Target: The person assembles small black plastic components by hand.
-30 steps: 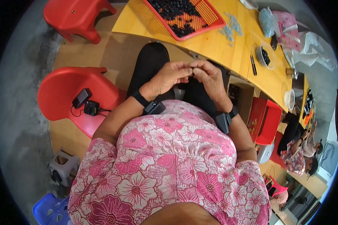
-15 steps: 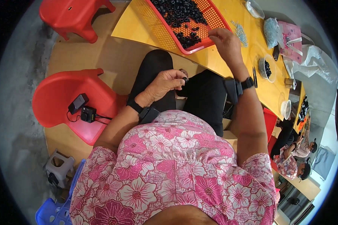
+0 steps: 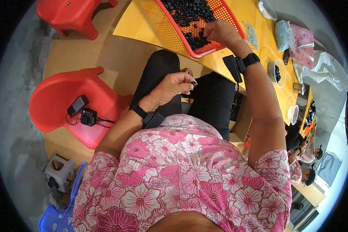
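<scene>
My left hand point(image 3: 170, 89) is above my lap, thumb and fingertips pinched on a small black ring-like part point(image 3: 194, 83). My right hand point(image 3: 223, 34) reaches over the near right side of a red perforated plastic basket point(image 3: 180, 38). Its fingertips are drawn together at a small cluster of black ring-shaped parts point(image 3: 195, 41); whether a part is between them is hidden. A larger heap of the same black parts point(image 3: 187, 9) fills the far portion of the basket.
The basket stands on a yellow table point(image 3: 133, 24). To its right are small clear pieces point(image 3: 251, 36), a stuffed clear bag point(image 3: 283, 34), a pink bag point(image 3: 302, 42) and a clear tub point(image 3: 281, 79) holding black parts. A red chair point(image 3: 54, 102) carries small black devices. People sit at far right.
My right hand has moved left from the basket's right rim to the black parts inside. My left hand keeps its pinch on the black part, nearly still.
</scene>
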{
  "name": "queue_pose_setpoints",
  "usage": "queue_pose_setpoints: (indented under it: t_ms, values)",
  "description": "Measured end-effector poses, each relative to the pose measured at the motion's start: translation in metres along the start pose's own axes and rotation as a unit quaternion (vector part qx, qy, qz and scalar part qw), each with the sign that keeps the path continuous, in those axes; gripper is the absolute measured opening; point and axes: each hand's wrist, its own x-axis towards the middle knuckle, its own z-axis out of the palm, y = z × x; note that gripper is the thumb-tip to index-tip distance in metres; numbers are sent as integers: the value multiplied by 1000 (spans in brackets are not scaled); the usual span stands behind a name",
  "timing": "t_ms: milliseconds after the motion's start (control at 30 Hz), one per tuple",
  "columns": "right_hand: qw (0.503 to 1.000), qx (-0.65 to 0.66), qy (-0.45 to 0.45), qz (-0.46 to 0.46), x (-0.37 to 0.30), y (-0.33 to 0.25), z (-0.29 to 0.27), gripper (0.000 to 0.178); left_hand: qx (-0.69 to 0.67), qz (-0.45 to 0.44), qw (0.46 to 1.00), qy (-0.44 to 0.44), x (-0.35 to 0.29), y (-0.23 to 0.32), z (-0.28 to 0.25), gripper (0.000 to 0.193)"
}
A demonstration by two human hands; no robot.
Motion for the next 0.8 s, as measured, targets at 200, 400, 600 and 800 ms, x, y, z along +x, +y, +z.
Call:
queue_pose_setpoints:
  t_ms: [200, 400, 600, 800]
  values:
    - [999, -39, -18, -14, 3, -2, -3, 17, 7, -2, 1000, 7, 0, 0, 0, 18]
    - [992, -121, -30, -35, 5, -9, -5, 20, 16, -3, 1000, -6, 0, 0, -1, 18]
    - [981, -191, -33, -25, 10, -14, -5, 16, 10, 0, 1000, -9, 1, 0, 0, 18]
    - [982, -185, -31, -28, 10, -16, -4, 20, 2, 1, 1000, -8, 0, -2, -1, 20]
